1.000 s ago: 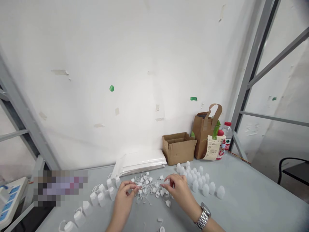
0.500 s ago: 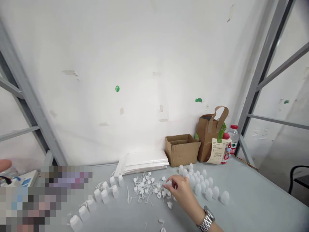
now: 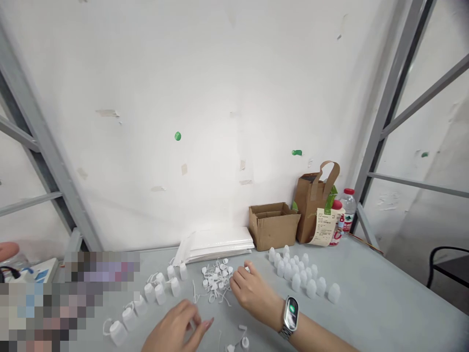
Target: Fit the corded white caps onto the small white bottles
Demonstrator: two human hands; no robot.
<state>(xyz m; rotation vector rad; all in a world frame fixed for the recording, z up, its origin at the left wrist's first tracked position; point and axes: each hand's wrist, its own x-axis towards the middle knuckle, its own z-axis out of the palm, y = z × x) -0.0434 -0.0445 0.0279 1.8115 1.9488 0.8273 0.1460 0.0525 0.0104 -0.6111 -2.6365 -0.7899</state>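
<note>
A loose heap of small white plastic caps with thin tether loops (image 3: pixel 216 281) lies on the grey table (image 3: pixel 366 303). My right hand (image 3: pixel 251 293) rests at the heap's right edge, fingers curled and touching it, with a smart band (image 3: pixel 291 313) on the wrist. My left hand (image 3: pixel 176 325) is nearer the front edge, below the heap, fingers half curled. A thin white piece may lie in its fingers, but I cannot tell. Translucent white bottles (image 3: pixel 296 274) stand grouped to the right, and more with tethered caps (image 3: pixel 148 293) stand in a line to the left.
Behind the heap lies a stack of white flat packets (image 3: pixel 216 244), next to a cardboard box (image 3: pixel 273 227). A kraft paper bag (image 3: pixel 311 208) and a red-capped water bottle (image 3: pixel 348 210) stand in the back corner. Steel frame posts (image 3: pixel 388 107) rise on the right.
My left hand has come back into view at the bottom, below the heap. My right hand has moved left onto the heap's edge, and its wrist has turned, showing the band's face.
</note>
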